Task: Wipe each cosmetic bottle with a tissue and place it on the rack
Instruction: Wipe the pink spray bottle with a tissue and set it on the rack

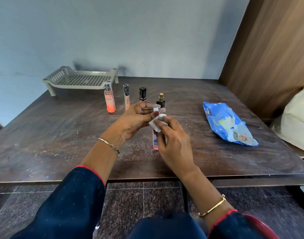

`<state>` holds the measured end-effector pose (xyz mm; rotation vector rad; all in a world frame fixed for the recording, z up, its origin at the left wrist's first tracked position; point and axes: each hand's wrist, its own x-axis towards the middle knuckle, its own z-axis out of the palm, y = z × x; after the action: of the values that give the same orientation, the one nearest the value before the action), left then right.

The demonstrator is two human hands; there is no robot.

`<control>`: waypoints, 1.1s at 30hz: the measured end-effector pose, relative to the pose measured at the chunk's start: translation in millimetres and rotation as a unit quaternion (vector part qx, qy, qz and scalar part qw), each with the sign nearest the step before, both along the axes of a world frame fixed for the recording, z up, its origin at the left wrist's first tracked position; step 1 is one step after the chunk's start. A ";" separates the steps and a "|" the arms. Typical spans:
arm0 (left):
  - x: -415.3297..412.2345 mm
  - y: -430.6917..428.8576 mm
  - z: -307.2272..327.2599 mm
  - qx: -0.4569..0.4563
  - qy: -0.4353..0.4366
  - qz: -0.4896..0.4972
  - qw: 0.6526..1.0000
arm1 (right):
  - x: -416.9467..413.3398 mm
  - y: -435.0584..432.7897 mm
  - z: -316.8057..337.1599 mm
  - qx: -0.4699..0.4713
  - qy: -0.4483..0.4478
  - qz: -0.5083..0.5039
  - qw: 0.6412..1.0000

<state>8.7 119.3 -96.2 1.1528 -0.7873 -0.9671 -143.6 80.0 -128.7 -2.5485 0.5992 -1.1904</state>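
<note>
Wiping looks to be the step in hand on the pink bottle (155, 143), and the likeliest mishap is that it twists or slides out of the grip. It is held only near its top, with a thin tissue (154, 125) between skin and bottle, so a hard rub could work it loose. Four more bottles stand just behind the hands: a peach spray bottle (110, 101), a slim tube (126, 98), a black-capped bottle (142, 94) and a dark bottle with a gold sprayer (161, 100). The last is so near the left fingers that a careless swing could topple it.

The left hand (139, 119) has fingers and thumb curled round the bottle's white top (162, 116), pinching it. The right hand (173, 140) is closed on the tissue and presses it round the bottle's upper part from the right. The pink body hangs below both hands, with its base close to the dark table (61, 135); whether it touches cannot be told. The grey slotted rack (82, 80) stands at the far left, well apart, with no bottle on it yet. A blue tissue packet (228, 125) lies to the right.
</note>
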 end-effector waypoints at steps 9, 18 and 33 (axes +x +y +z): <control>12.9 5.6 -8.3 0.028 0.032 0.055 0.998 | -23.4 25.0 -22.2 0.015 0.069 -0.008 0.997; 15.2 13.1 4.1 0.062 -0.033 0.018 0.997 | 10.0 6.3 3.3 0.029 -0.009 0.004 1.000; 4.7 11.7 6.1 0.067 -0.036 0.070 0.995 | -16.4 24.9 -26.4 0.161 0.046 -0.015 0.986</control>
<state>13.5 131.1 -90.1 1.3484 -0.6973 -0.8765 -160.0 104.9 -155.2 -2.3332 0.7840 -0.9036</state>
